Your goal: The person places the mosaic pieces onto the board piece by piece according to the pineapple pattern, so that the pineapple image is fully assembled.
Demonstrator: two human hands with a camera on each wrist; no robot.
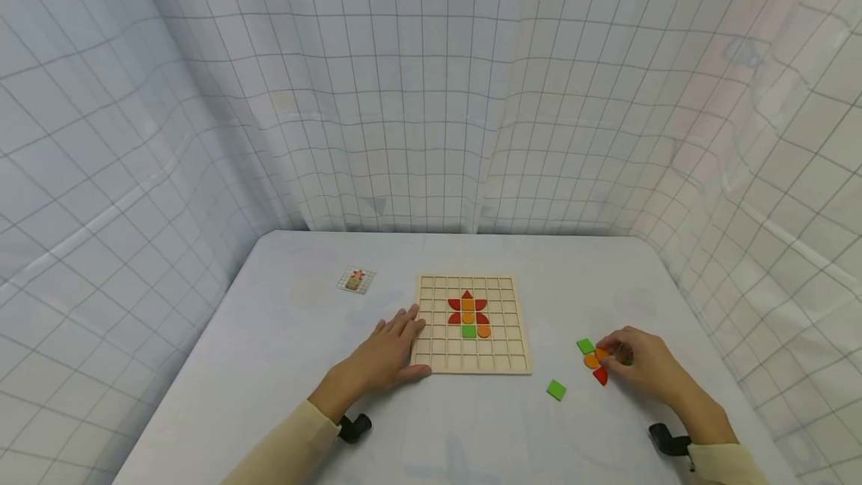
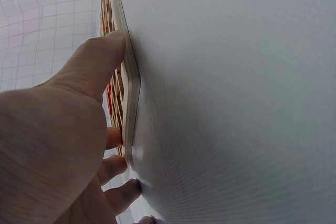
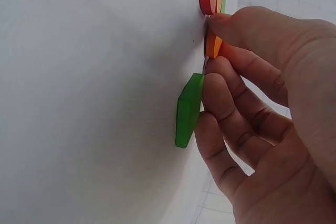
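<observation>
Hands low at the table's (image 1: 283, 335) near edge, well apart. Right hand (image 1: 643, 367), toward the right edge, has fingers curled over a small cluster of loose pieces, thumb and forefinger pinching an orange piece (image 3: 212, 45); a green piece (image 3: 188, 111) lies against the other fingertips, a red piece (image 1: 601, 376) just beside. Separate green square (image 1: 556, 390) lies between the hands, nearer the front edge. Left hand (image 1: 385, 354) rests flat, fingers straight, against the left edge of the wooden grid board (image 1: 471, 361) at centre; thumb presses its near left corner. Farther back left, a small pattern card (image 1: 355, 280).
</observation>
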